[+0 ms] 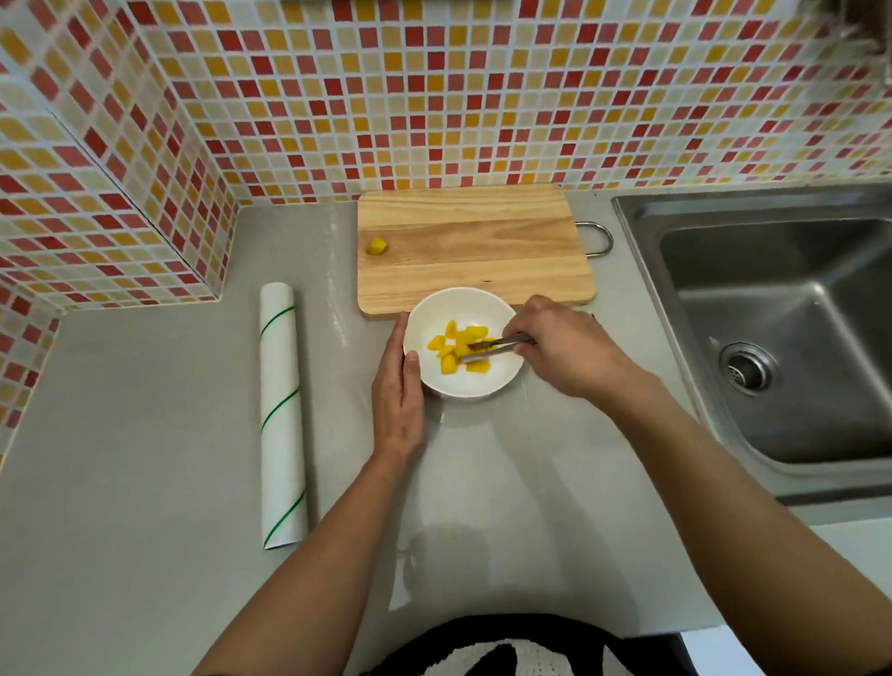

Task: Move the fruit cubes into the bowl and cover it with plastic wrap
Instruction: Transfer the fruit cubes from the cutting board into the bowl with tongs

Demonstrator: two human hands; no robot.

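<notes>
The right hand (pixel 562 350) is curled round a pair of metal tongs (pixel 495 347), whose tips sit down among the yellow fruit cubes (pixel 462 350) piled in the white bowl (pixel 507 381); from here I can't tell whether the tips are pinching a cube or have let one go. The left hand (pixel 397 391) lies flat with straight fingers against the bowl's left side, steadying it just off the near edge of the cutting board (pixel 473 247). One cube (pixel 377 246) is left, near the board's left edge. I'd say the thing to do well now is release low over the pile so nothing bounces out, keep that steadying hand where it is, then reach across for the last piece with a gentle squeeze, since soft fruit will slip or mash. The roll of plastic wrap (pixel 281 416) waits untouched on the counter (pixel 132 453), well left of the bowl.
</notes>
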